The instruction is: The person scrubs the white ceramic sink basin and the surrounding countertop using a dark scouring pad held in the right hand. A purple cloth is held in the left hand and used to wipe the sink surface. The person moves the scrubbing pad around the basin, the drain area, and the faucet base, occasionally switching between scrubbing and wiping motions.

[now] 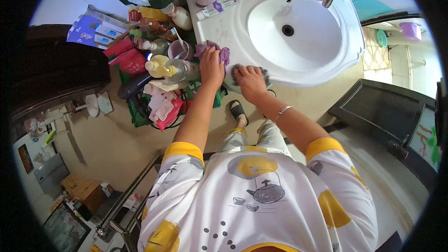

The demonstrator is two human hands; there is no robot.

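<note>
- A white washbasin (pixel 233 28) with an oval bowl was seen ahead of the person, its front rim nearest the hands.
- A crowded heap of bottles and packets (pixel 158 79) was piled just left of the basin.
- The left hand (pixel 211 67) was closed over a purple cloth (pixel 223 52), which was pressed on the basin's front left corner.
- The right hand (pixel 249 80) was laid with fingers spread on a dark scrubbing pad (pixel 265 72) at the front rim.
</note>
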